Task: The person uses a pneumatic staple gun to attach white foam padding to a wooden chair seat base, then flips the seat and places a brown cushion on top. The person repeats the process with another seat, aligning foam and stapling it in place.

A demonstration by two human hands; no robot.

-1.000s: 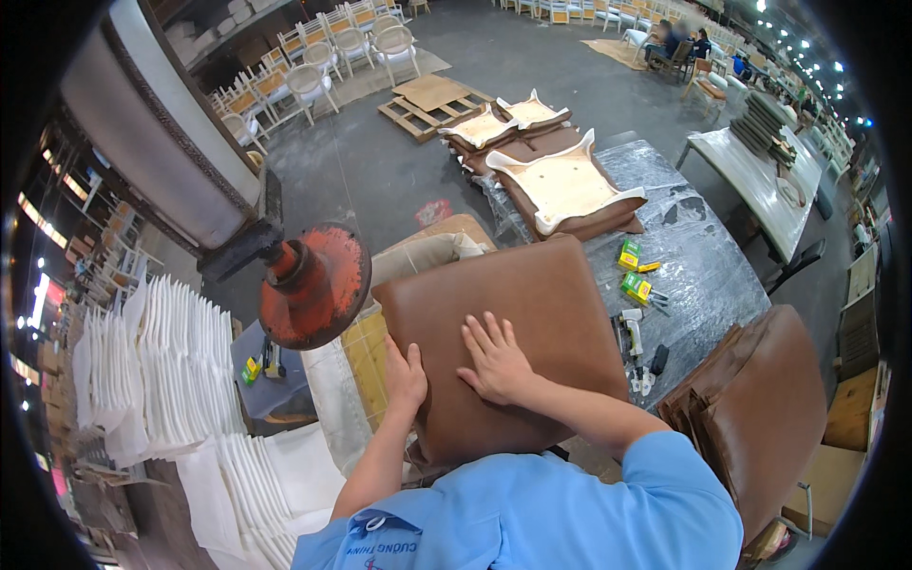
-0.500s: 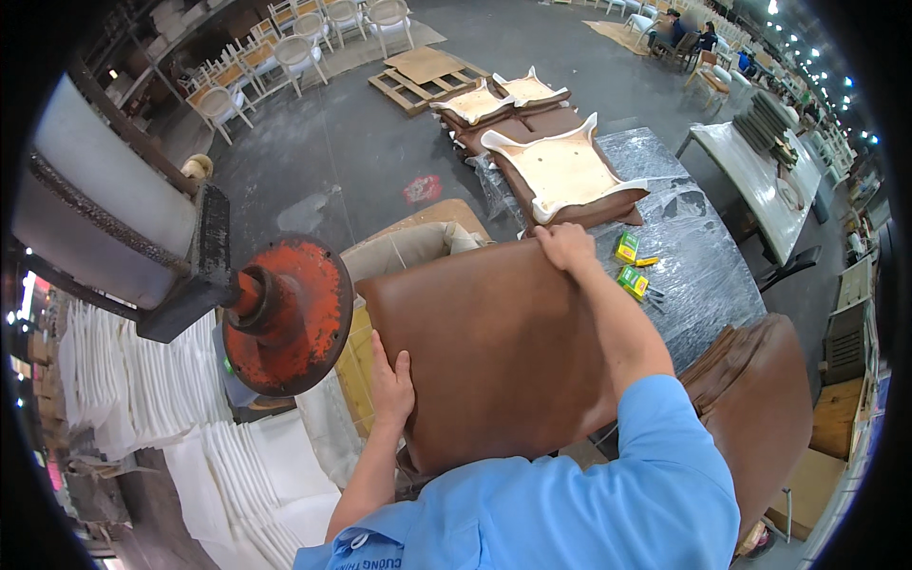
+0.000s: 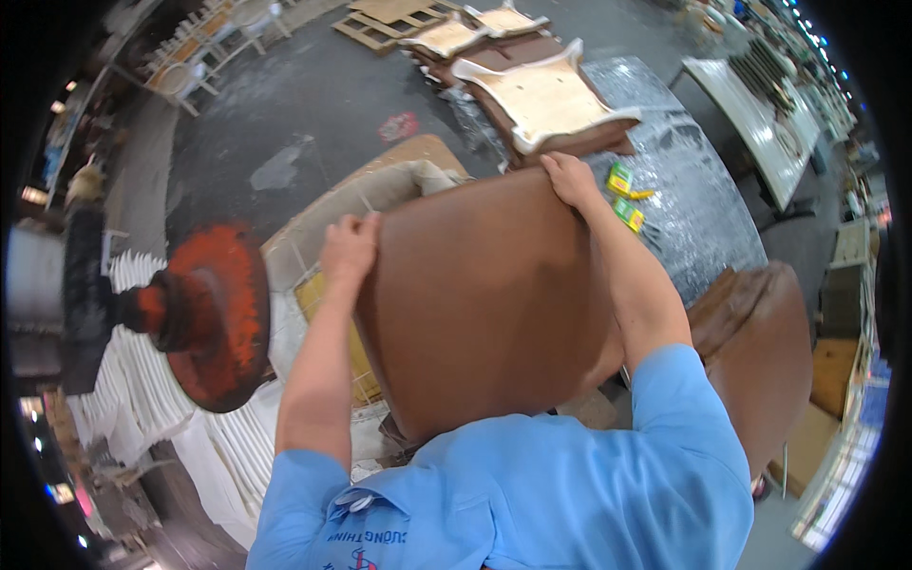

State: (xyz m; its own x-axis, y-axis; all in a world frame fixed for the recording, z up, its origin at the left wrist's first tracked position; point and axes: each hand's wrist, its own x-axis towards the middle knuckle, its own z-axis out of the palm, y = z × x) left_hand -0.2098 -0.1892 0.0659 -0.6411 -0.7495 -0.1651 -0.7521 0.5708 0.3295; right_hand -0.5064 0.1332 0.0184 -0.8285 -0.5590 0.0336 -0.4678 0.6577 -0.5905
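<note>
A large brown leather-like seat cushion (image 3: 484, 294) is held up in front of my body, its smooth face toward me. My left hand (image 3: 350, 245) grips its far left corner, fingers curled over the edge. At the far right corner, my right hand (image 3: 570, 180) is closed on the same cushion, the thumb side showing and the other fingers partly hidden behind it. Left of the cushion is a round, worn red metal disc (image 3: 223, 318) on a dark machine arm. Beyond my right hand, an upholstered seat with a pale wooden underside (image 3: 546, 95) lies upside down.
A plastic-wrapped table (image 3: 698, 180) holds small yellow-green boxes (image 3: 622, 195) at right. Folded brown covers (image 3: 755, 351) are stacked near my right elbow. Layered white sheets (image 3: 237, 456) lie at lower left. A wooden pallet (image 3: 380, 28) and chairs stand farther off.
My left hand has moved from the cushion's left side up to its far left corner and now grips it. The view has shifted, and the red disc appears farther left.
</note>
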